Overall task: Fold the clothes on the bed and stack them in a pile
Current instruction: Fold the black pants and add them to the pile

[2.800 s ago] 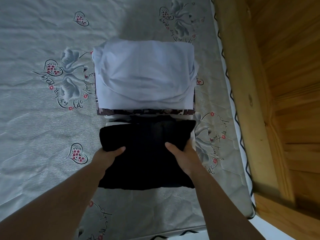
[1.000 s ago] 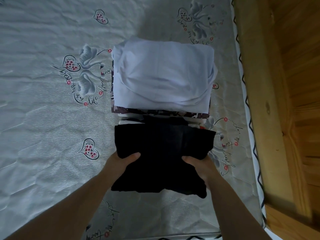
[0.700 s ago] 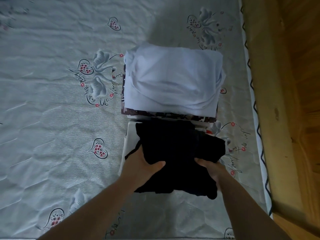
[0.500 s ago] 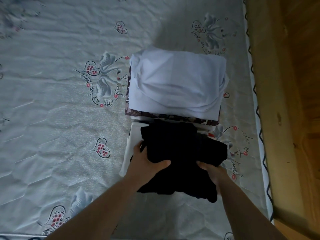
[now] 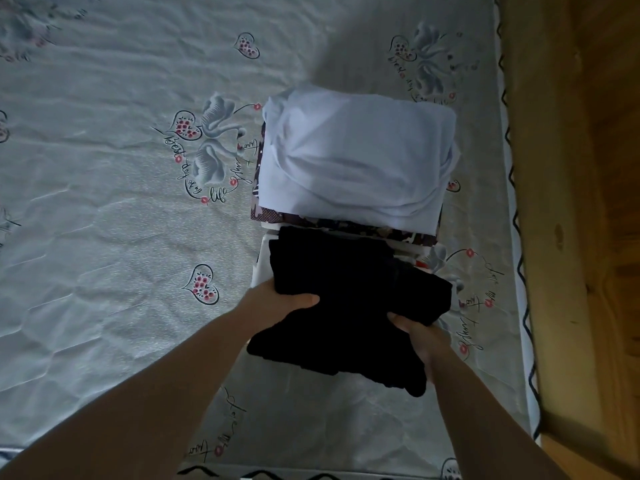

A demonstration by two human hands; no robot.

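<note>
Both hands were occupied with one folded black garment (image 5: 349, 306) near the foot of the bed (image 5: 104, 237). The left hand (image 5: 277, 303) clasped the garment's left edge, thumb lying across the top and fingers tucked out of sight beneath, while the right hand (image 5: 415, 336) pinched its lower right portion in the same way. Gripping it from both sides like that probably served to keep the fold together while the piece was lifted as a single slab instead of sagging open.

The garment sat partly over a white folded item (image 5: 260, 268), of which only a strip showed at the left. Just beyond, touching or nearly touching the black piece's far edge, stood the pile (image 5: 356, 157): a pale blue folded garment on top, with a dark patterned layer (image 5: 346, 225) peeking out underneath. In the dim light the black cloth showed little detail, so its lower right corner seemed to hang loose, though I could not be sure.

By my reading, the fold was done and the piece was about to go onto the pile, which had been built close by so the carry was short.
</note>
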